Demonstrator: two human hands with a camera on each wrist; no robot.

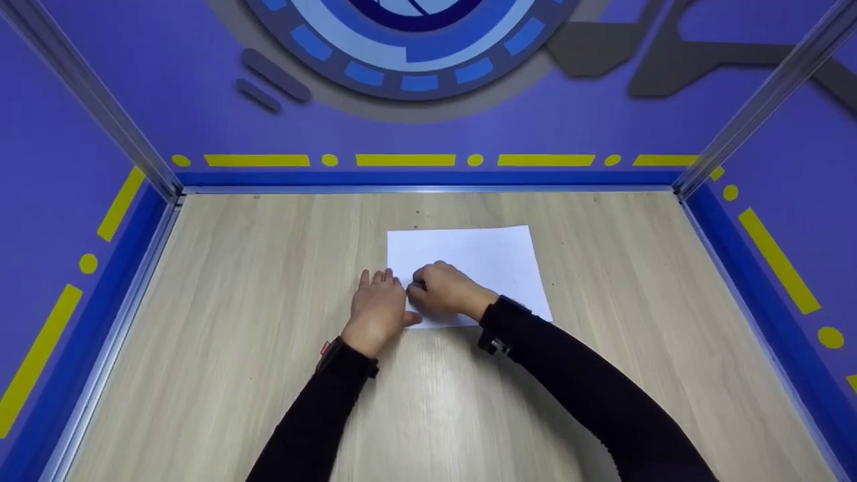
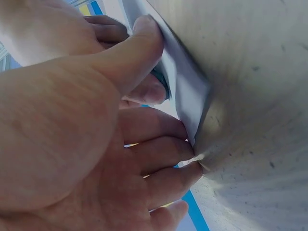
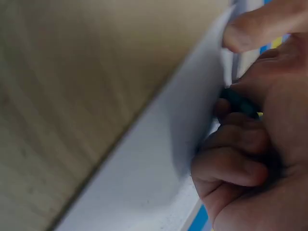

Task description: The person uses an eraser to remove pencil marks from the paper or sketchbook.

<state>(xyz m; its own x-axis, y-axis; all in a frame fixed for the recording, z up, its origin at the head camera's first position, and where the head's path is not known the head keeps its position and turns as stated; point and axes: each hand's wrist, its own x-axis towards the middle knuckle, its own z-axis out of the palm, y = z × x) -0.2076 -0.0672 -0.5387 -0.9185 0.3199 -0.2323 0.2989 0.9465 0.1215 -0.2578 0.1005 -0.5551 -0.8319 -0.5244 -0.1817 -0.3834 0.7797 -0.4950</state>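
A white sheet of paper [image 1: 485,261] lies flat on the wooden table. My left hand [image 1: 376,308] rests at its left edge, fingers extended and the thumb [image 2: 147,43] pressing near the paper's front corner. Beside it, my right hand [image 1: 447,289] is over the left part of the sheet with its fingers curled. Between those fingers it grips a small dark green thing [image 3: 240,102], mostly hidden by the hand; its kind cannot be made out. In the left wrist view, the paper's corner [image 2: 192,98] lies beside the left fingertips.
The light wooden table [image 1: 254,281] extends around the sheet, with a few dark specks behind it. Blue panels with yellow markings stand at the back [image 1: 402,134], left [image 1: 60,221] and right [image 1: 783,221], joined by metal rails.
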